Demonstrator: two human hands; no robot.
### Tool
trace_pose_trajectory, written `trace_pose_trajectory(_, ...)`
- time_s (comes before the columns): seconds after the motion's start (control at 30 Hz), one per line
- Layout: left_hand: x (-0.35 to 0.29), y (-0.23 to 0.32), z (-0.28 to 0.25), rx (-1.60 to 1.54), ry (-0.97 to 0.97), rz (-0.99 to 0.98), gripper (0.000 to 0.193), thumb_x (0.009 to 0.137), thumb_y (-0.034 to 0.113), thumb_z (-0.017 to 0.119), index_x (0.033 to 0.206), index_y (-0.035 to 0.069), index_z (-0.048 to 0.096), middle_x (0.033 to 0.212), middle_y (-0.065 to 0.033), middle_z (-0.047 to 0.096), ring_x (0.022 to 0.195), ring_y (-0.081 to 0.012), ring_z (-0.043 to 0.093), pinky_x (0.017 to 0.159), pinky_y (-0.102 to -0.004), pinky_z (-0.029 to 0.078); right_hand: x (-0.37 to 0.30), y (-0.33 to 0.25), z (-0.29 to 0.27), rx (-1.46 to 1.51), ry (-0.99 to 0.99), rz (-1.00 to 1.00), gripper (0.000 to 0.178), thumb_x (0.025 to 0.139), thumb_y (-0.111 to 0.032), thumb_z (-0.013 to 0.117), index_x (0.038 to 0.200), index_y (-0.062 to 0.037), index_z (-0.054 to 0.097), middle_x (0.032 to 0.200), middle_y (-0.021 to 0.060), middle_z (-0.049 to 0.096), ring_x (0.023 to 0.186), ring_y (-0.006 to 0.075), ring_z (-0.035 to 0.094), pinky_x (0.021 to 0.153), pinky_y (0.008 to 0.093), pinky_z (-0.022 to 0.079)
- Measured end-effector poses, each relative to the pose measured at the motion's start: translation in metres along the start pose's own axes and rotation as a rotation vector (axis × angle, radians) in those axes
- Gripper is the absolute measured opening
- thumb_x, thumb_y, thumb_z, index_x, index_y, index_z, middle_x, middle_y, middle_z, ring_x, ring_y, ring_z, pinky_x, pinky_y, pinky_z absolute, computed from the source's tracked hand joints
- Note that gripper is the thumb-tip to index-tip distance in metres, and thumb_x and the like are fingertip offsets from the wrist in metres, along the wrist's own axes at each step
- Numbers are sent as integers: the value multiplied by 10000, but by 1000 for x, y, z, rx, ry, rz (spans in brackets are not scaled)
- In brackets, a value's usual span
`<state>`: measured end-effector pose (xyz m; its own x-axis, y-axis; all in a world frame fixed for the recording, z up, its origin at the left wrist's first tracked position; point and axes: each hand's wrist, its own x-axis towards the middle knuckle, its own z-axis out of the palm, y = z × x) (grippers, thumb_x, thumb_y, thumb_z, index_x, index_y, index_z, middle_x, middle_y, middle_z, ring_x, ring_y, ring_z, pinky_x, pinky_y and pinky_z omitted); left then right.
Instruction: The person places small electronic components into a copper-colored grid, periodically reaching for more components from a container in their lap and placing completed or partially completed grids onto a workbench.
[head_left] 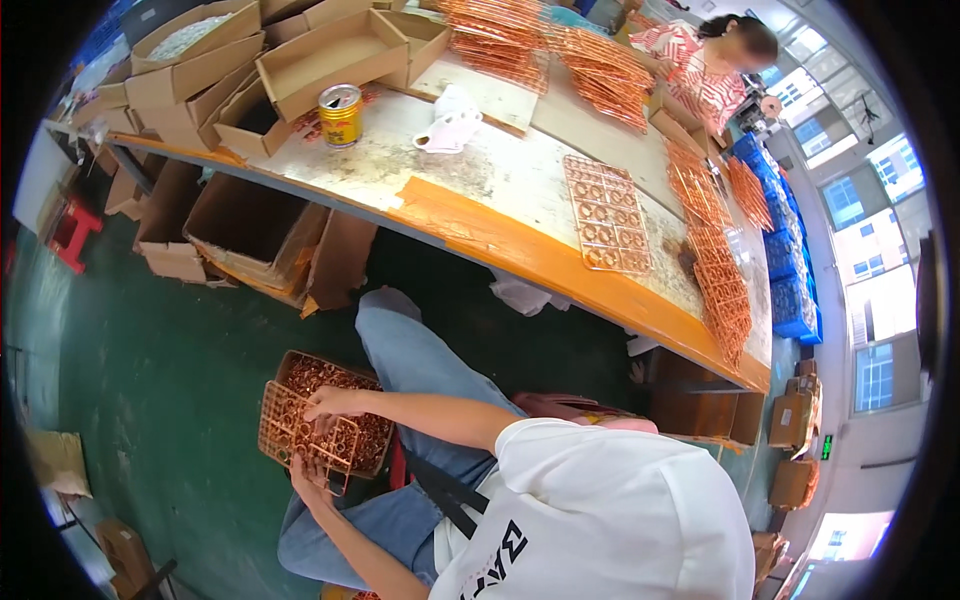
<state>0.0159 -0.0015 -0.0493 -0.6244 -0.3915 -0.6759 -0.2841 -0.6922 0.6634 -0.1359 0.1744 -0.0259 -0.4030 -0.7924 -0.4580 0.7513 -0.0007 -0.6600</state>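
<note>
A copper-coloured wire grid rack (pixel 276 420) lies tilted over an open cardboard box (pixel 374 462) filled with small copper-coloured rings (pixel 318 373). My left hand (pixel 312 476) grips the rack along its lower edge. Above it, my right hand (pixel 335 402) reaches over the rack and the loose rings, its fingers bent together. Whatever those fingertips hold is too small to make out. The box stands low beside my bent knees.
On the worktable (pixel 480 190) lie a rack set with rings (pixel 607 215), a yellow tin (pixel 340 116), a white plastic bag (pixel 450 120), cardboard trays (pixel 330 62) and stacked copper racks (pixel 600 75). A co-worker (pixel 700 65) sits across. Large cartons (pixel 250 225) stand under the table.
</note>
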Motion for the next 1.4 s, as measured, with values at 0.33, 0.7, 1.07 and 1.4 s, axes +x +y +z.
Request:
trace_pose_trajectory(0.33,-3,-7,23,506,31,391,256,812,16,598,1010,7,435,865,-87,552,679,-162,584,580,-267,551,12,37,-3,-516,408,-216,232,681,-35,708,791,16,511,670,143,576,621,222,650,468,321,513)
trace_pose_trajectory(0.7,-15,-19,5,119,124,-3,242,777,-18,630,993,-49,527,877,-134,624,738,-224,642,672,-268,546,-14,2,26,-258,182,94,481,671,-250,780,1029,-8,567,814,84,633,676,173,609,504,307,509)
trace_pose_trajectory(1.07,-23,0,33,142,155,-164,358,818,151,594,1130,4,499,1108,-149,524,1034,-270,532,752,-428,552,1,10,0,-172,281,287,246,793,-16,571,1030,-14,502,871,92,572,743,187,616,546,282,548)
trace_pose_trajectory(1.4,-31,15,23,17,39,64,376,858,153,597,1187,24,466,1046,-102,561,913,-179,588,764,-303,514,11,38,-11,-333,281,186,142,778,70,492,907,17,522,824,81,533,707,180,579,566,293,558)
